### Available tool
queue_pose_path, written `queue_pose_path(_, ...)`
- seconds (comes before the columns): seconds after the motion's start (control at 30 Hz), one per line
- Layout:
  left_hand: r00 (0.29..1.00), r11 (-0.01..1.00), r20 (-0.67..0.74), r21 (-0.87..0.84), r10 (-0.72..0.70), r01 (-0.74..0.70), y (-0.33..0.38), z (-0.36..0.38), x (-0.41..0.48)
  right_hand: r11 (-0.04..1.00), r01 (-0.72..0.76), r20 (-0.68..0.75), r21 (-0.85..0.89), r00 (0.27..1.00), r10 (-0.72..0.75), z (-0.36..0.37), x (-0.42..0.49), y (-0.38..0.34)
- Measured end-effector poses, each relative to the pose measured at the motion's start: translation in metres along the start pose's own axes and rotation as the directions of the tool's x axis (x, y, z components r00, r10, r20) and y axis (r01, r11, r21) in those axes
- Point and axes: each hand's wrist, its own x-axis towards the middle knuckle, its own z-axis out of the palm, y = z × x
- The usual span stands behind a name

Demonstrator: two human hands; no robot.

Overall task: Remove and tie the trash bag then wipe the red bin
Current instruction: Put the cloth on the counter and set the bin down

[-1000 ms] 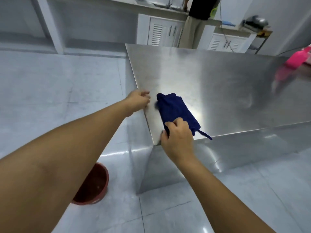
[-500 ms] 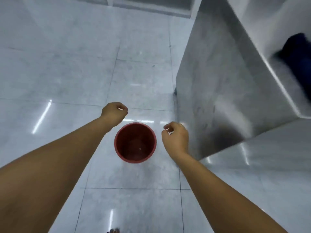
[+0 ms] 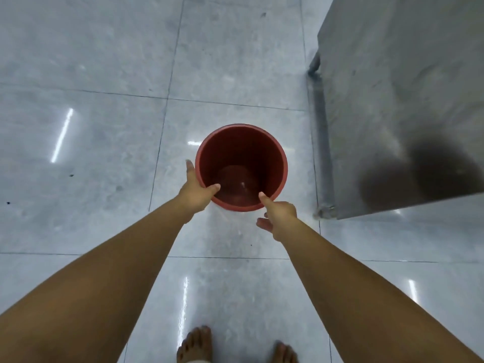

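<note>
DESK: What does the frame show?

PHOTOGRAPHER: A person reaches down to a red bin (image 3: 243,148) standing upright on a glossy tiled floor (image 3: 104,127), just left of a stainless-steel table (image 3: 392,100). The left hand (image 3: 196,193) grips the near-left rim, thumb hooked inside and fingers down the outer wall. The right hand (image 3: 279,216) hovers at the near-right rim, empty, thumb stretched toward it and fingers loose; whether the thumb touches cannot be told. No bag shows inside the bin, and no cloth is in view.

DESK: And the step under way?

PHOTOGRAPHER: It reads as taking hold of the bin ahead of the wipe. Done well, the right hand would close on the rim opposite the left, so the bin rises level rather than tipping off a single pinch. The plastic wall may flex, so a hold under the lip seems surer than a squeeze.

DESK: Room to work?

PHOTOGRAPHER: Plenty to the left and ahead, where bare tile runs to the frame's edge. The tight side is the right: the table leg (image 3: 320,142) and its foot stand near the bin, beside the steel panel's lower corner. A lift drawn leftward, or back toward the person's bare feet (image 3: 195,344), likely keeps clear of that edge
</note>
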Motion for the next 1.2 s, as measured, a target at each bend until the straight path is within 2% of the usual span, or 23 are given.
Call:
queue_pose_path(0.07,0.999,0.994,0.004,-0.096,-0.051,0.051,0.001,0.004,0.011,0.999,0.028,0.034,0.042,0.999,-0.03,0.011,0.011,0.004)
queue_pose_path(0.13,0.991,0.989,-0.067,-0.103,-0.116,0.109,0.0,0.004,0.019,0.994,0.029,0.051,0.107,0.998,-0.035,0.016,0.017,0.007)
queue_pose_path(0.3,0.946,0.915,0.09,-0.242,-0.31,0.323,-0.009,0.003,0.016,0.96,-0.004,0.175,0.281,0.983,-0.048,-0.004,0.015,0.016)
queue_pose_path(0.37,0.927,0.909,0.127,-0.19,-0.352,0.371,-0.014,0.004,0.007,0.961,0.008,0.208,0.277,0.976,-0.068,-0.024,0.007,0.027)
queue_pose_path(0.5,0.857,0.895,0.266,0.07,-0.442,0.44,-0.026,0.02,-0.027,0.958,-0.013,0.184,0.285,0.982,-0.041,-0.074,-0.013,0.067)
queue_pose_path(0.6,0.804,0.877,0.348,0.205,-0.481,0.435,-0.033,0.054,-0.065,0.942,-0.047,0.138,0.331,0.99,0.001,-0.122,-0.03,0.105)
queue_pose_path(0.7,0.787,0.878,0.398,0.297,-0.471,0.376,-0.042,0.106,-0.103,0.915,-0.095,0.078,0.393,0.995,0.069,-0.177,-0.043,0.152)
queue_pose_path(0.83,0.816,0.906,0.411,0.292,-0.407,0.306,-0.047,0.19,-0.134,0.862,-0.132,-0.003,0.489,0.988,0.153,-0.242,-0.041,0.208)
queue_pose_path(1.0,0.877,0.927,0.349,0.295,-0.33,0.231,-0.047,0.27,-0.158,0.785,-0.126,-0.068,0.606,0.976,0.209,-0.289,-0.024,0.246)
queue_pose_path(1.13,0.88,0.928,0.337,0.281,-0.335,0.246,-0.042,0.298,-0.164,0.697,-0.091,-0.095,0.712,0.97,0.224,-0.299,-0.008,0.254)
queue_pose_path(1.2,0.852,0.925,0.401,0.309,-0.336,0.22,-0.036,0.305,-0.165,0.648,-0.066,-0.088,0.759,0.975,0.202,-0.3,-0.003,0.252)
